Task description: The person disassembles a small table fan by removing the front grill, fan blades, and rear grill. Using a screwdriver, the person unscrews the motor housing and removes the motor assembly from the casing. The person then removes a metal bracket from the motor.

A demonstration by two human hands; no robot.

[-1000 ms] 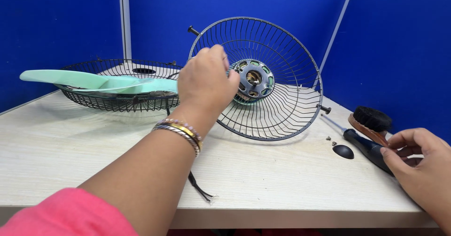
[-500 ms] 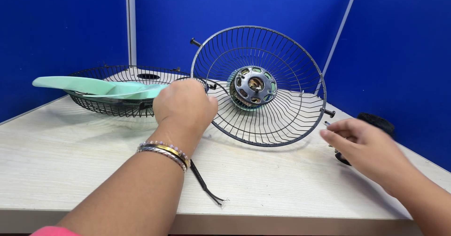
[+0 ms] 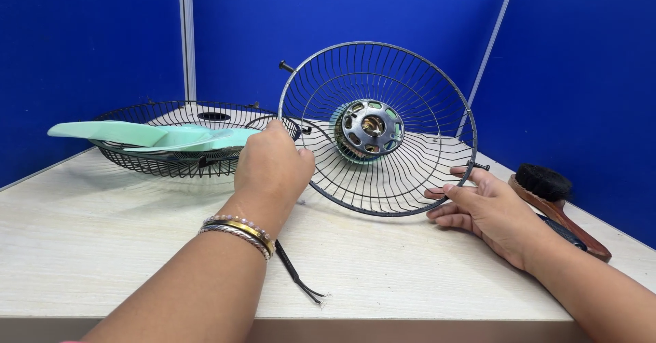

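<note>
Fingers [image 3: 290, 153] of the left hand [image 3: 273, 169] are curled shut on the near-left rim of the tilted wire fan guard [image 3: 410, 179], which stands on edge on the desk [image 3: 102, 247] with its motor hub [image 3: 371, 128] facing the camera. The fingers [image 3: 444, 191] of the right hand [image 3: 488, 213] lie loosely open, tips touching the guard's lower right rim, not yet wrapped around any wire.

That right hand is what has changed: a second ago it was far off to the right beside the brush, half a second ago it was crossing the desk, and now it has arrived at the rim. The left hand has meanwhile slid from over the hub outward to the rim. So the guard has gone from a one-handed hold to being flanked on both sides, which I judge means it is about to be steadied or turned with two hands.

Just right of the right fingers lies the wooden-handled brush [image 3: 553, 193] (left behind, untouched). Left of the left fingers sits a second guard [image 3: 137, 162] lying flat, with the pale green fan blade [image 3: 150, 136] resting in it. Below the left wrist a loose black wire [image 3: 301, 281] trails across the desk
</note>
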